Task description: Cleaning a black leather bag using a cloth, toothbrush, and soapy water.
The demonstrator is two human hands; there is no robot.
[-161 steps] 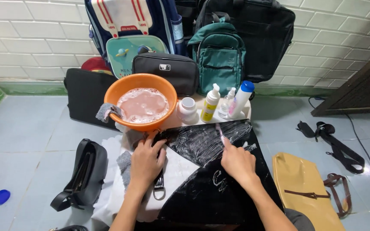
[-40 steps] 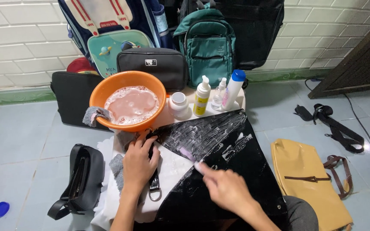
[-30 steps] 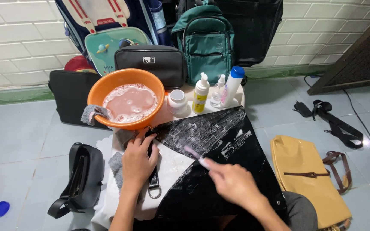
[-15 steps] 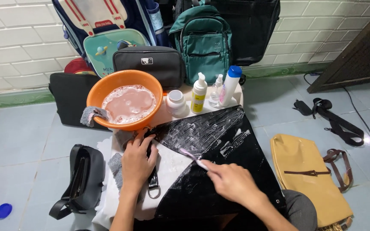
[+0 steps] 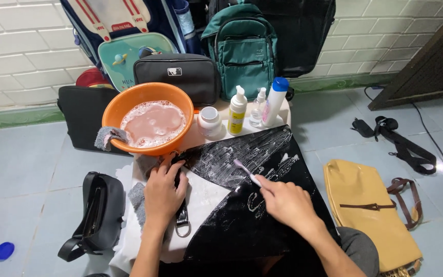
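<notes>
**Scrubbing a soapy black bag**

Head view: right hand (image 5: 288, 202), lower centre, grips a toothbrush (image 5: 246, 172), its long axis running from the fist up-left, bristles pointing toward the orange basin (image 5: 147, 105). Brush head touches the lathered black bag (image 5: 252, 225) at frame centre. Left hand (image 5: 164, 192) presses flat on the bag's left edge. Since half a second ago, the brush has shifted slightly rightward along the foam.
</notes>
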